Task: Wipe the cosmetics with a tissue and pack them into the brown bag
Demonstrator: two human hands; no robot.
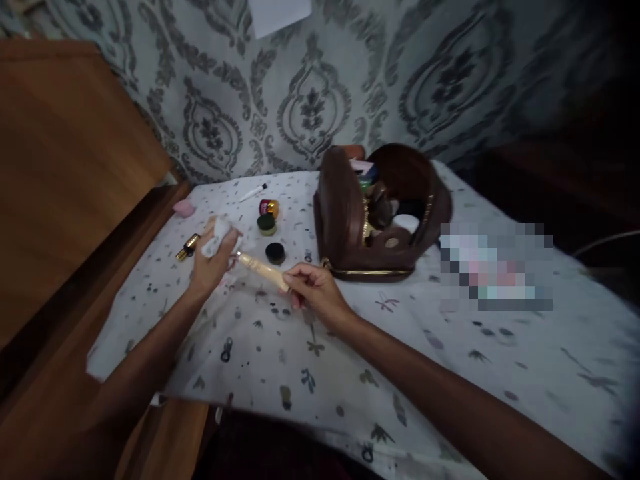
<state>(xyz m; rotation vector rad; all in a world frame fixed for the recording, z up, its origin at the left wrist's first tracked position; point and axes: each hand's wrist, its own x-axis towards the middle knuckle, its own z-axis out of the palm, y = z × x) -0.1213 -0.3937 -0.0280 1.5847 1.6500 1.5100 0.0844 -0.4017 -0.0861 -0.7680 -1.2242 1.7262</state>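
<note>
My right hand (315,291) pinches the end of a slim beige tube (263,270), which slants up to the left. A silvery tip on the tube points at my left hand (213,263), whose fingers are closed around a crumpled white tissue (219,238). Whether tip and tissue touch I cannot tell. Just beyond the tube sits a small black-lidded jar (275,253). Behind it stand a dark green lidded jar (267,225) and a red and gold container (269,207). Left of my left hand lies a small gold and black bottle (188,247).
An open brown cosmetic bag (345,220) full of items stands at the back right. A pink sponge (184,208) and a white pen-like stick (253,193) lie towards the back. A wooden panel (75,167) borders the patterned cloth (280,373) on the left. A blurred-out object (495,267) lies at right.
</note>
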